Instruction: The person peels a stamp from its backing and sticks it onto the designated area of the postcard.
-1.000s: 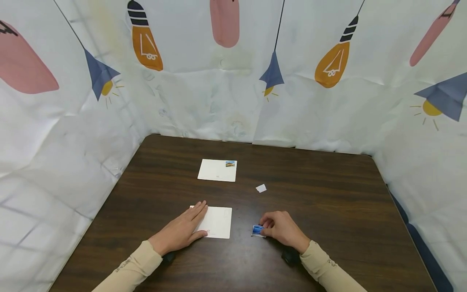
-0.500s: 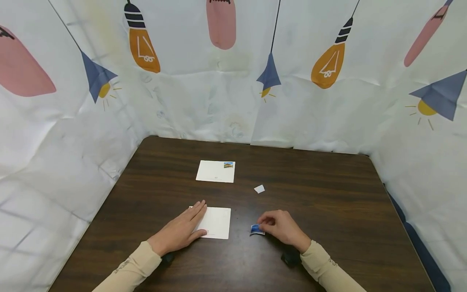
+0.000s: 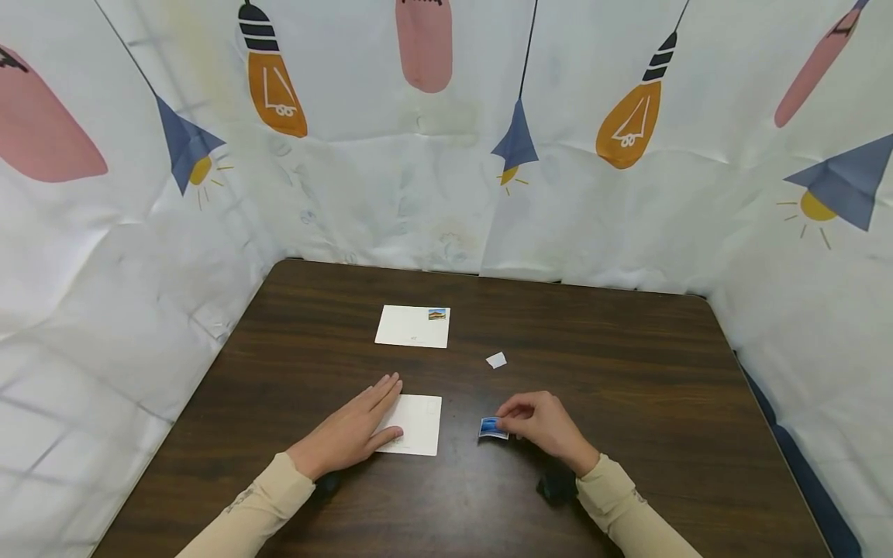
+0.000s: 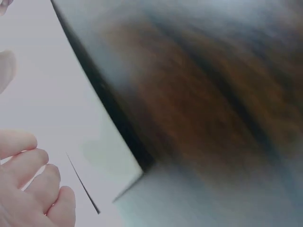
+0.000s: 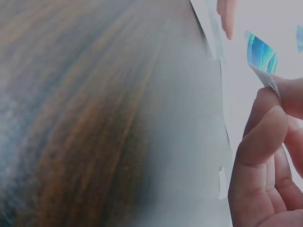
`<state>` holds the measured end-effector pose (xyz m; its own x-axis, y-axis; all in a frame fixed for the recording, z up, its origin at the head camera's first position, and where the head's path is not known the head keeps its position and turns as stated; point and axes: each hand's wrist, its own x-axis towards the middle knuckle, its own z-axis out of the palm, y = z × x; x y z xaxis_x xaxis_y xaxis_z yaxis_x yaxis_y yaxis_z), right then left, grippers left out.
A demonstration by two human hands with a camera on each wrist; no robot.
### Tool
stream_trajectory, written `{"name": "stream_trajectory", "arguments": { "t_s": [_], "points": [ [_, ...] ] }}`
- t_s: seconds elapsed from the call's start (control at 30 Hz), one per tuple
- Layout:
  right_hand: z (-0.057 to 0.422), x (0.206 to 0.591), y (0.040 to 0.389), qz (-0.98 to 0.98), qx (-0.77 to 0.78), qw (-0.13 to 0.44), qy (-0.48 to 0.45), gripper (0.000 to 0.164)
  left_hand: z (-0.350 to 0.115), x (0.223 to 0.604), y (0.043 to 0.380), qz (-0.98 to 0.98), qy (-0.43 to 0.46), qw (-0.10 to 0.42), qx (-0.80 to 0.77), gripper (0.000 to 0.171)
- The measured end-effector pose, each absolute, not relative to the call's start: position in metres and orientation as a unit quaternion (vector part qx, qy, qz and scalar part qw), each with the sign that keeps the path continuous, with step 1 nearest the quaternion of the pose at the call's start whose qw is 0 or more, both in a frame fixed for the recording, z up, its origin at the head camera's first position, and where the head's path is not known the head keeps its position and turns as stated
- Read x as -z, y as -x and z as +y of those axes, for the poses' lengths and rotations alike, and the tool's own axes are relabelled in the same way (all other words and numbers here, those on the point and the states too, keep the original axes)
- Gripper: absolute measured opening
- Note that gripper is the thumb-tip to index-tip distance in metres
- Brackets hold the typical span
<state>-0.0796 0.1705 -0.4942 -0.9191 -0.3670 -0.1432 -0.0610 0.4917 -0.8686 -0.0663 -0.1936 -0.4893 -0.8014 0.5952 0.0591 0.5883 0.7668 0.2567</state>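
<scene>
My left hand (image 3: 352,428) lies with straight fingers over the left part of a white postcard-sized card (image 3: 418,425), covering its left edge. In the left wrist view, bent-looking fingertips show against the card's white face (image 4: 42,104). To the right of this card, my right hand (image 3: 546,422) pinches a blue postage stamp (image 3: 491,428) by its right edge between thumb and fingers. The right wrist view shows the stamp's blue picture (image 5: 260,52) and its curled, toothed white border. The stamp is held just above the table or touching it; which, I cannot tell.
Farther back lies a second white card (image 3: 405,329) with a small colourful stamp (image 3: 436,314) at its top right corner. A small white paper piece (image 3: 496,359) lies to its right. The dark wooden table (image 3: 614,356) meets a patterned white curtain (image 3: 432,186) behind.
Both hands have shifted slightly away from the body. The right hand has brought the pinched stamp a little farther forward; the left hand has slid up a bit over the card. The cards stay put.
</scene>
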Motion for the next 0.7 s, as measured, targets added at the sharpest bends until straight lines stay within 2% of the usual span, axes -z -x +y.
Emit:
{"name": "stream_trajectory", "arguments": {
  "t_s": [0.23, 0.7],
  "points": [
    [0.172, 0.49, 0.083, 0.826, 0.529, 0.164, 0.105, 0.016, -0.184, 0.486, 0.069, 0.935, -0.303, 0.021, -0.184, 0.075],
    [0.173, 0.474, 0.089, 0.797, 0.576, 0.159, 0.088, 0.018, -0.151, 0.477, 0.076, 0.914, -0.261, 0.035, -0.308, 0.06]
  ]
}}
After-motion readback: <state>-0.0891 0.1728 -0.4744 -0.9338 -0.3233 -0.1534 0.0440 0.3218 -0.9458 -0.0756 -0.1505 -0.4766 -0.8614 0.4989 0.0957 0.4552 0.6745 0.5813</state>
